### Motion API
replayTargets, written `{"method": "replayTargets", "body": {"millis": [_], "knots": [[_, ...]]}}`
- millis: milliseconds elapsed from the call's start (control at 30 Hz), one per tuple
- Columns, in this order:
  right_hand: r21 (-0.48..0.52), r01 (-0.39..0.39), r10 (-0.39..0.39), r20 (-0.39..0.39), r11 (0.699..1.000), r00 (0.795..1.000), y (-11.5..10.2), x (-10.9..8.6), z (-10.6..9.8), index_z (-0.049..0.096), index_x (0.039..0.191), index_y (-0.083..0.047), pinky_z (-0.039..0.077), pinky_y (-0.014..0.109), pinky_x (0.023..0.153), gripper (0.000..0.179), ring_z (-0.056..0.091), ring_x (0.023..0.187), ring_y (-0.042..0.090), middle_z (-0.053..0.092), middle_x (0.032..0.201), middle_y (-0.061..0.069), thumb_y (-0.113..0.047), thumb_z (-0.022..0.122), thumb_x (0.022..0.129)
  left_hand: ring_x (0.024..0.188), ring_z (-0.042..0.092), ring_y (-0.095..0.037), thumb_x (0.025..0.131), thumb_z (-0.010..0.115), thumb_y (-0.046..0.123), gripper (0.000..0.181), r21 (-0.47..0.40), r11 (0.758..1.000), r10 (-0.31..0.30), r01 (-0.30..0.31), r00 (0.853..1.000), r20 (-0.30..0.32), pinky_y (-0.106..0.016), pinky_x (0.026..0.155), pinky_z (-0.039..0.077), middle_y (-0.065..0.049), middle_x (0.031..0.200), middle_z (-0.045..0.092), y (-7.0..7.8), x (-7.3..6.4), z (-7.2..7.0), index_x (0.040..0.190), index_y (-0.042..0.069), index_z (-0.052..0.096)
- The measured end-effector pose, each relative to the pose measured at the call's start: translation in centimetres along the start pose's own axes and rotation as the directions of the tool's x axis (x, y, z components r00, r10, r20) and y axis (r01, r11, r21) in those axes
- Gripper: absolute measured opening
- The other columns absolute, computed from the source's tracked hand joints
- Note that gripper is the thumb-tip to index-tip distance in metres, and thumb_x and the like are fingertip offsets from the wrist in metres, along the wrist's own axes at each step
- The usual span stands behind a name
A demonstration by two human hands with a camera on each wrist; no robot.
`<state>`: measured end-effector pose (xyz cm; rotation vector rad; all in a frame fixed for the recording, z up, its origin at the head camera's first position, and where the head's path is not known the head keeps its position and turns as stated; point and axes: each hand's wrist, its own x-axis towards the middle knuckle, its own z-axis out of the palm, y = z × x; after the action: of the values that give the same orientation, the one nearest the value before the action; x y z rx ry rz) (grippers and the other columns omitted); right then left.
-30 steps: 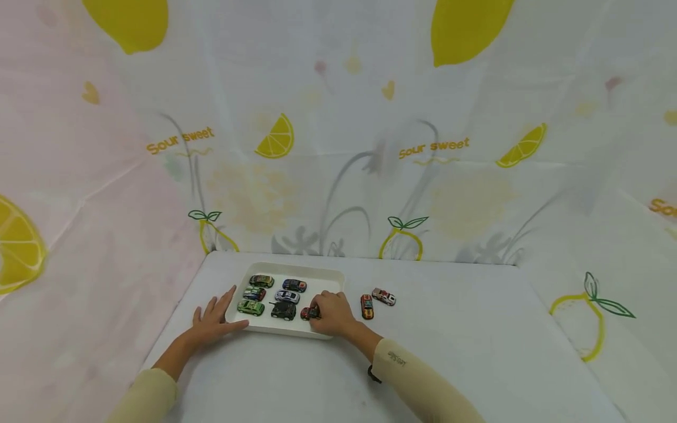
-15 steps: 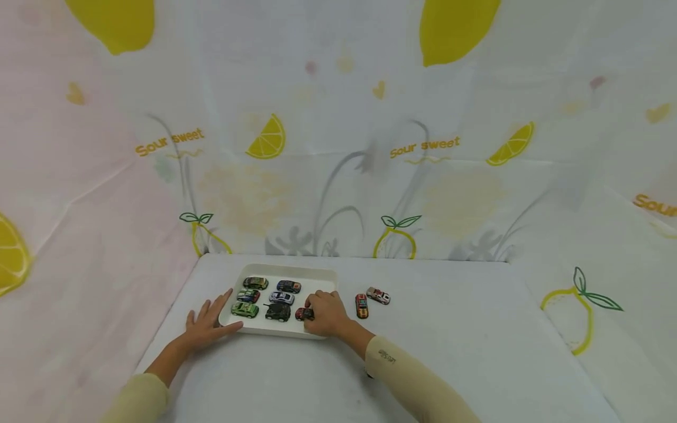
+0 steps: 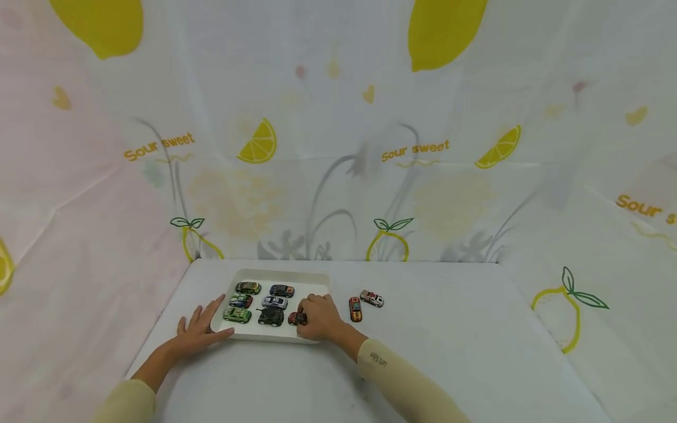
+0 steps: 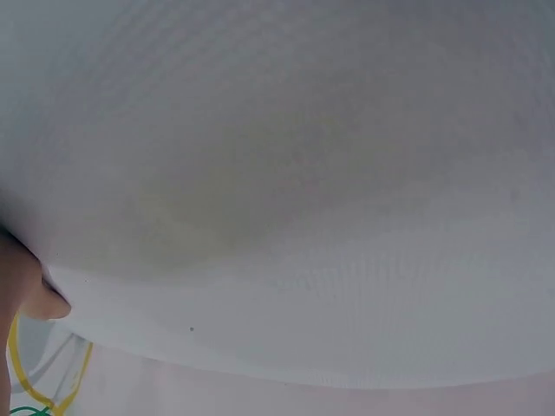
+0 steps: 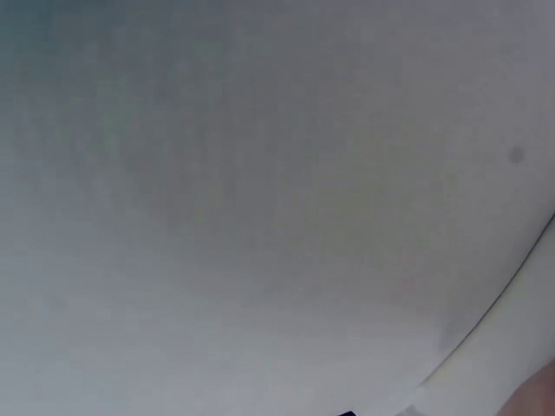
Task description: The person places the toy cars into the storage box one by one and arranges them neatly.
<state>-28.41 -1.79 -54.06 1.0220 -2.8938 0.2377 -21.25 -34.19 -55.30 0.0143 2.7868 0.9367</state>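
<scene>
In the head view a white tray (image 3: 317, 280) bears several toy cars. My right hand (image 3: 320, 318) reaches over the tray's right part and pinches a red and black toy car (image 3: 296, 318), which is partly covered by the fingers. Left of it stand a dark toy vehicle with a gun barrel (image 3: 271, 317), a white toy car (image 3: 274, 302) and a dark blue toy car (image 3: 282, 291). A green toy car (image 3: 237, 315) sits in the left column. My left hand (image 3: 198, 333) rests at the tray's left edge with fingers spread.
Right of the tray, a red and yellow toy car (image 3: 355, 309) and a white and red toy car (image 3: 372, 298) lie on the white table (image 3: 449, 341). A lemon-printed curtain (image 3: 317, 147) hangs behind the table. Both wrist views show mostly tabletop.
The head view has shifted, so everything appears slightly further left and lower. Both hands keep their places at the tray, with the right fingers still on the red and black toy car.
</scene>
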Motion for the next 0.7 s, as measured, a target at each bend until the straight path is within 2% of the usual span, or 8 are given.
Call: {"method": "replayTargets", "body": {"millis": [133,267,367,467,567,700], "knots": [[0.013,-0.002,0.002,-0.018,1.000,1.000,-0.1,-0.1,0.0,0.067,0.106,-0.021,0.043,0.030,0.081,0.032,0.057,0.088,0.010,0.061,0.095,-0.008,-0.040,0.068,0.080,0.142,-0.009,-0.061,0.088,0.063,0.056,0.101,-0.018,1.000,0.003,-0.003,1.000,0.013,-0.077,0.102,-0.019,-0.032,0.160,0.004,0.0,-0.1,-0.1,0.160,0.019,0.001],[0.031,-0.016,0.018,-0.048,0.999,0.999,-0.1,0.0,0.2,0.065,0.115,-0.019,0.044,0.031,0.083,0.042,0.056,0.090,0.011,0.061,0.098,-0.005,-0.047,0.066,0.084,0.142,-0.007,-0.061,0.089,0.063,0.055,0.100,-0.024,1.000,0.015,-0.015,1.000,0.000,-0.077,0.103,-0.018,-0.033,0.160,0.005,-0.2,0.1,-0.1,0.160,0.021,0.002],[0.094,-0.011,0.019,-0.076,0.996,0.997,-0.1,-0.1,0.3,0.061,0.125,-0.017,0.045,0.032,0.083,0.050,0.055,0.092,0.013,0.060,0.104,-0.001,-0.051,0.063,0.089,0.142,-0.007,-0.061,0.089,0.063,0.055,0.100,-0.014,1.000,0.009,-0.009,1.000,0.003,-0.077,0.103,-0.017,-0.033,0.160,0.006,-0.5,0.2,-0.1,0.160,0.020,0.002],[0.180,0.027,-0.005,-0.124,0.983,0.992,0.2,-0.6,0.4,0.055,0.134,-0.013,0.048,0.035,0.088,0.058,0.056,0.101,0.016,0.057,0.117,0.004,-0.054,0.058,0.093,0.142,-0.008,-0.061,0.089,0.063,0.055,0.100,-0.020,1.000,-0.004,0.005,1.000,0.030,-0.078,0.102,-0.017,-0.032,0.160,0.004,-0.5,0.1,0.1,0.159,0.017,0.003],[0.245,0.060,-0.015,-0.180,0.968,0.984,1.1,-1.2,0.0,0.046,0.143,-0.012,0.047,0.045,0.098,0.066,0.056,0.116,0.024,0.050,0.136,0.011,-0.054,0.058,0.093,0.143,-0.009,-0.060,0.089,0.062,0.055,0.100,-0.032,0.999,-0.006,0.007,0.999,0.045,-0.077,0.103,-0.018,-0.031,0.161,0.003,-0.3,-0.1,0.2,0.159,0.017,0.003],[0.216,0.037,0.010,-0.211,0.976,0.978,3.4,-1.5,-1.3,0.030,0.154,-0.018,0.036,0.055,0.112,0.075,0.043,0.137,0.032,0.029,0.158,0.016,-0.056,0.055,0.094,0.143,-0.010,-0.059,0.089,0.062,0.055,0.099,-0.032,0.999,-0.008,0.009,1.000,0.029,-0.076,0.104,-0.019,-0.029,0.162,0.002,0.0,-0.3,-0.1,0.160,0.018,0.002]]}}
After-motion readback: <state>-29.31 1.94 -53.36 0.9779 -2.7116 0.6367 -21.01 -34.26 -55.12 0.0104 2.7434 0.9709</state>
